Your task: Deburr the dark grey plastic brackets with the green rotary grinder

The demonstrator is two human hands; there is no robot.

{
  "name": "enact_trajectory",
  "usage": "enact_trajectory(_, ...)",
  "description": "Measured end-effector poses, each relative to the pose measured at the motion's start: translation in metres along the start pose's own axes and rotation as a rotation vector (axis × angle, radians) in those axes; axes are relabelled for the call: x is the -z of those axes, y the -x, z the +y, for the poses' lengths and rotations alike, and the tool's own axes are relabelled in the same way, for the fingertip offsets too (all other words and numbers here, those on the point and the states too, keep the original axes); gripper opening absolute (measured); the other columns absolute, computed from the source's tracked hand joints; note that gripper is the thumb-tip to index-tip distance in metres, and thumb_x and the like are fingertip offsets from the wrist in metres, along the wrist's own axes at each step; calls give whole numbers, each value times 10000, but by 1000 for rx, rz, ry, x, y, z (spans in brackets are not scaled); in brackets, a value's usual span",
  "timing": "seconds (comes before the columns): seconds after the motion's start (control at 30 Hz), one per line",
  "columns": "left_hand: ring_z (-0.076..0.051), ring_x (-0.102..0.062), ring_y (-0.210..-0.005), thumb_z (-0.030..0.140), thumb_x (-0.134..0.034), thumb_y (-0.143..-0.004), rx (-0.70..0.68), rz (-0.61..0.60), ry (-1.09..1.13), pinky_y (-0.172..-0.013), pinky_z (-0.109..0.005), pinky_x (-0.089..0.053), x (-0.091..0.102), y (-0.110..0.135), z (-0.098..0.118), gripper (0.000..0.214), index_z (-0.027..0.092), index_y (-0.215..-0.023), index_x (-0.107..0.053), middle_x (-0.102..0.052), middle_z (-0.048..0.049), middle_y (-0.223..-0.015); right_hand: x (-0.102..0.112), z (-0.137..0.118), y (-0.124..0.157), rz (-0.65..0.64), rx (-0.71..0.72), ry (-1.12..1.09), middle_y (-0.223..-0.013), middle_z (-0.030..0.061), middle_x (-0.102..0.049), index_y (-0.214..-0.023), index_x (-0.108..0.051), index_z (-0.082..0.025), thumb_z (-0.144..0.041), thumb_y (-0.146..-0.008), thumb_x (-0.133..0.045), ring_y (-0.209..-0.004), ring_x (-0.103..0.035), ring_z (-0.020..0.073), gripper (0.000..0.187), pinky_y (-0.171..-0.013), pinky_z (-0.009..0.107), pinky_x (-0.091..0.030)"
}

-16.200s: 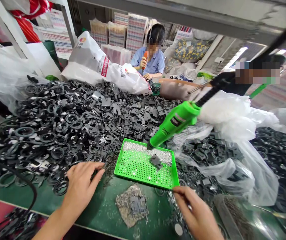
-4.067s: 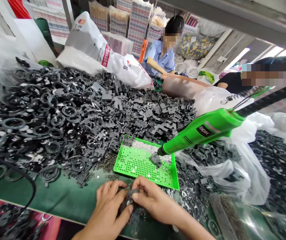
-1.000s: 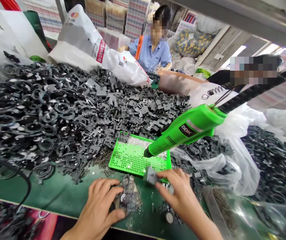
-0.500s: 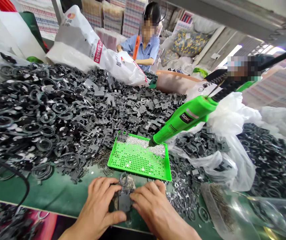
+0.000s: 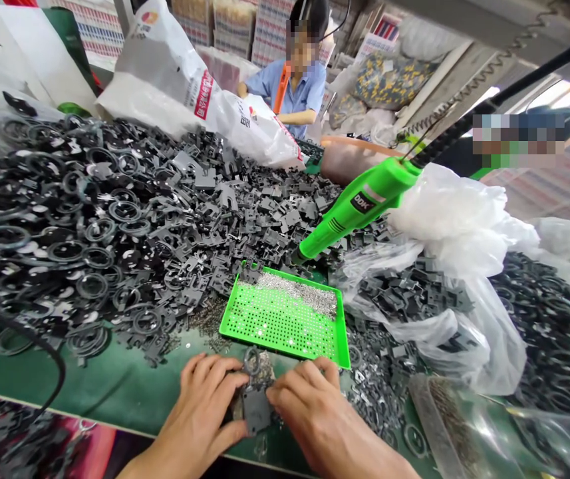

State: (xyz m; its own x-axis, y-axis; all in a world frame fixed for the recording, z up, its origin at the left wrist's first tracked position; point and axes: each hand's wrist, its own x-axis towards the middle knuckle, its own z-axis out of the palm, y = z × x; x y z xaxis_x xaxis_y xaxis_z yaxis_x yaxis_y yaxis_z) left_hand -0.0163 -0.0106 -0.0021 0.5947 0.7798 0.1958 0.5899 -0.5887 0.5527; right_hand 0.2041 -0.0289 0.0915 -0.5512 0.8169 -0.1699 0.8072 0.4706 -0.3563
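Note:
A dark grey plastic part (image 5: 257, 409) with a flat square body and a ring at its far end lies at the table's near edge, over a rough block (image 5: 266, 367). My left hand (image 5: 207, 406) grips its left side, fingers near the ring and thumb at the lower corner. My right hand (image 5: 309, 402) is closed at its right edge, the fingertips pressed together there; anything small between them is hidden. Just beyond both hands is a green perforated tray (image 5: 285, 344) with small silvery pieces along its far side. A green electric screwdriver (image 5: 359, 206) hangs tilted above the tray's far edge.
Dark plastic parts (image 5: 140, 219) are heaped across the table's left and back. Clear plastic bags (image 5: 464, 219) and more parts lie right. A clear container (image 5: 447, 426) of tiny pieces stands front right. A pink bin (image 5: 90, 452) is lower left. A co-worker (image 5: 289, 86) sits opposite.
The screwdriver has swung away from over the tray's silvery pieces to beyond its far edge. Both hands stay at the plastic part. The whole view has shifted slightly.

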Motion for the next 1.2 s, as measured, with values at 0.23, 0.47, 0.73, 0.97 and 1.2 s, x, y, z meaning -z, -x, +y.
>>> enact_trajectory(0.23,-268,-509,-1072,408,-765,-755,1,50,4,-1011,-457,-307,-1,-1,2,439,254,-1110,-559,-592,-38,-1147,-9,4,-1,48,2,52,-893,6,-619,-985,-541,-224,-126,-884,-553,-823,-478,199,142,-805,387,-255)
enact_trajectory(0.47,-269,-539,-982,660,-649,-744,14,176,-1,-914,-430,-369,-3,-4,4,656,195,-1178,-489,-604,-72,-1082,-18,3,-10,11,-54,133,-848,16,-610,-835,-533,-217,-109,-855,-548,-809,-493,214,110,-777,387,-312)
enact_trajectory(0.73,-225,-515,-967,407,-431,-967,53,255,47,-948,-424,-310,-9,-3,25,238,273,-1079,-593,-593,-25,-995,41,15,-10,928,-25,-311,-974,11,-557,-1045,-562,-259,-201,-866,-609,-912,-513,180,193,-807,326,-395)
enact_trajectory(0.97,-198,-555,-923,471,-423,-974,-34,360,10,-987,-406,-264,-14,-4,18,293,282,-1028,-641,-647,-7,-924,73,29,-53,954,-12,-1011,-920,31,-616,-1061,-601,-293,-486,-820,-648,-782,-618,204,312,-646,351,-510)
enact_trajectory(1.2,-195,-574,-895,402,-401,-991,-68,356,-21,-975,-400,-274,-8,-3,9,290,251,-1087,-629,-662,-15,-933,32,28,-87,1025,34,-1294,-682,-40,-540,-1038,-573,-274,-604,-745,-657,-527,-526,133,450,-495,277,-441)
